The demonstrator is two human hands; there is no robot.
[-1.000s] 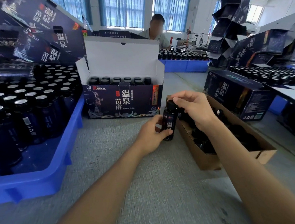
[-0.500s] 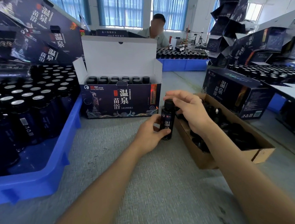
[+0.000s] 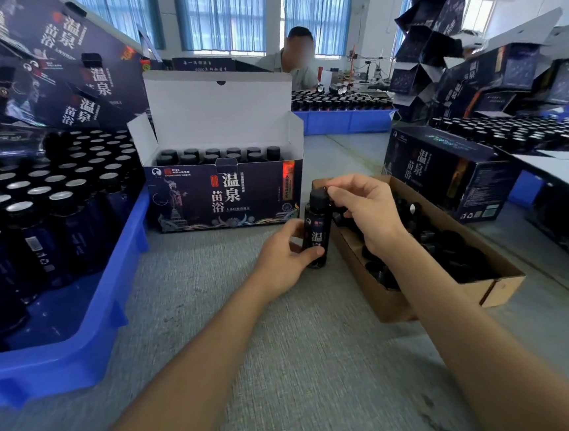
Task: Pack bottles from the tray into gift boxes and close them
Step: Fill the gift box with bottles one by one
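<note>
A small dark bottle [image 3: 317,233] with a black cap stands upright on the grey table. My left hand [image 3: 281,258] grips its lower body from the left. My right hand [image 3: 366,208] curls over its cap from the right, fingers pinching the top. Behind them an open dark gift box [image 3: 226,196] with a raised white lid holds two rows of capped bottles. At the left, a blue tray [image 3: 80,339] carries many dark bottles with silver tops.
A brown cardboard box [image 3: 386,295] of black caps lies under my right forearm. A closed gift box [image 3: 444,173] stands at the right, more boxes stacked behind it. A person sits across the table beyond another blue tray [image 3: 344,124].
Both hands stay on the bottle at the same spot. My right hand's fingers have shifted slightly over the cap.
</note>
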